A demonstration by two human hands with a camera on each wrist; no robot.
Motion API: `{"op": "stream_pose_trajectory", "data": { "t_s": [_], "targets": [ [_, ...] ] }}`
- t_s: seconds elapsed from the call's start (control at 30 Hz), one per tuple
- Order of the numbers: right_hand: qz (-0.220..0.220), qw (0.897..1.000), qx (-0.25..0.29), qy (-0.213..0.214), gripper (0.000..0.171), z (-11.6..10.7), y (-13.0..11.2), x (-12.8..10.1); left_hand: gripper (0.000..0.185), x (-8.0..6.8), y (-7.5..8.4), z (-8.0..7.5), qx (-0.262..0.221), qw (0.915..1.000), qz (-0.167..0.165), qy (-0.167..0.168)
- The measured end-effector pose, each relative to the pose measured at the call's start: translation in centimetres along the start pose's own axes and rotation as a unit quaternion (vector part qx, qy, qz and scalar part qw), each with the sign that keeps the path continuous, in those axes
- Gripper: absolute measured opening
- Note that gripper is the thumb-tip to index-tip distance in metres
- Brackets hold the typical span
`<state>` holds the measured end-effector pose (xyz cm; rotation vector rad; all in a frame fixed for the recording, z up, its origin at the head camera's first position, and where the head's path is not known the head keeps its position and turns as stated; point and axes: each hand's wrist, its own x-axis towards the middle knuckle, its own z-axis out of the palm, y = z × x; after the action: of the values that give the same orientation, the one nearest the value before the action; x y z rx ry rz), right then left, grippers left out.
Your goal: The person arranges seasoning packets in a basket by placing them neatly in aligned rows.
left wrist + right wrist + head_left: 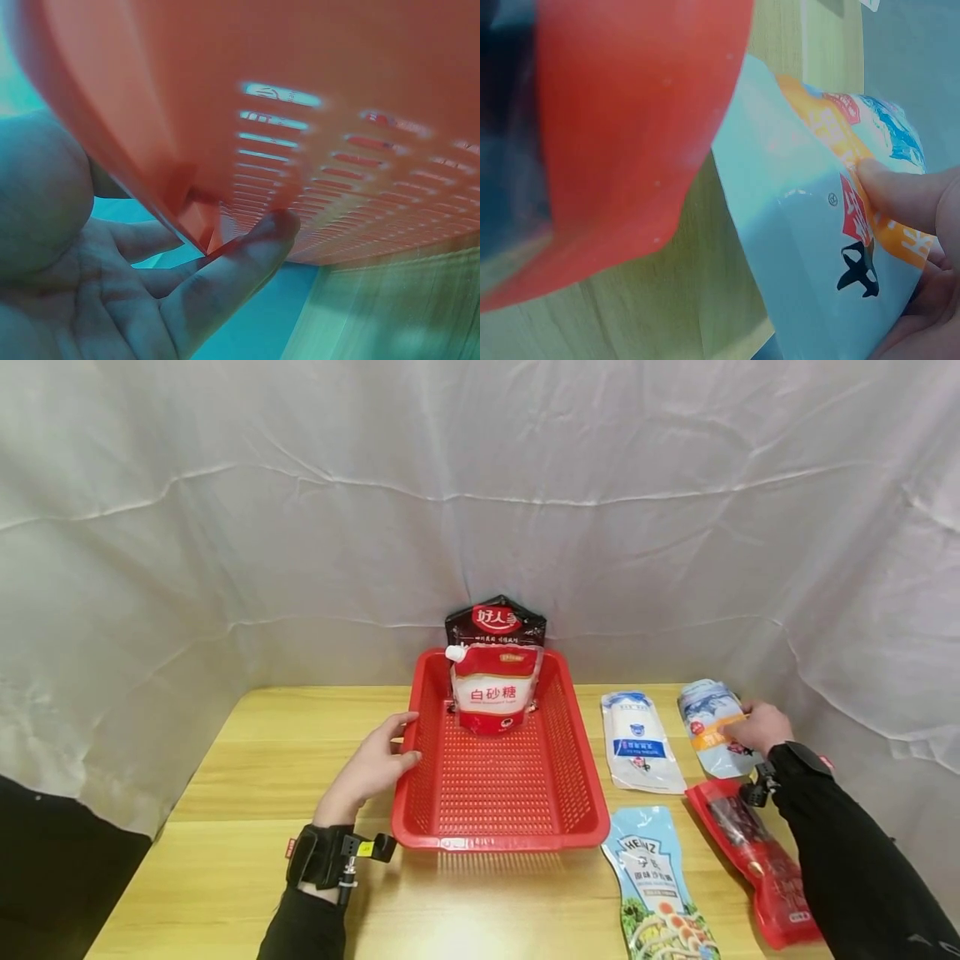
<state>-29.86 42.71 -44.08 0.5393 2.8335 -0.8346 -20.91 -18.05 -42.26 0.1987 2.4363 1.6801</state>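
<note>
My left hand [372, 766] grips the left rim of the red plastic basket [592, 777]; in the left wrist view its fingers lie against the slotted wall [202, 45]. Over at the far right, my right hand [765, 727] pinches a blue-and-white pouch with an orange band [705, 714]. The right wrist view shows the thumb across the front of this pouch [802, 217], with the other fingers behind it. Inside the basket, a red-and-white sugar pouch [495, 692] with a white cap leans in front of a black-and-red packet [491, 620].
A white pouch with a blue band [637, 739] lies right of the basket. Nearer are a light blue Heinz pouch [652, 877] and a red packet [757, 860], which lies under the right forearm. Grey cloth [480, 527] hangs behind the wooden table [247, 777].
</note>
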Motion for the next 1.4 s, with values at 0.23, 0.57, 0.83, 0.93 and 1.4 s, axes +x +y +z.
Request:
{"op": "stream_pose_trajectory", "data": {
  "t_s": [0.23,0.57,0.83,0.93,1.4],
  "targets": [
    [-0.024,0.999,-0.005,0.022,0.055,-0.2,-0.3,0.0,0.064,-0.2,0.1,0.0,-0.002,1.0000,-0.003,0.000],
    [-0.046,0.998,0.005,0.049,0.055,-0.8,-0.3,-0.5,0.064,-0.1,0.3,0.0,-0.003,1.0000,-0.001,0.001],
    [-0.071,0.996,0.020,0.057,0.055,-1.2,-0.7,-0.6,0.064,-0.1,0.2,0.0,-0.002,1.0000,-0.004,-0.001],
    [-0.074,0.995,0.029,0.063,0.057,-1.2,-1.2,-0.9,0.064,-0.1,0.2,0.0,-0.001,1.0000,-0.002,-0.001],
    [-0.061,0.980,0.186,0.036,0.070,-0.1,-5.0,-2.9,0.065,-0.3,0.3,0.0,0.000,1.0000,-0.002,-0.001]
  ]
}}
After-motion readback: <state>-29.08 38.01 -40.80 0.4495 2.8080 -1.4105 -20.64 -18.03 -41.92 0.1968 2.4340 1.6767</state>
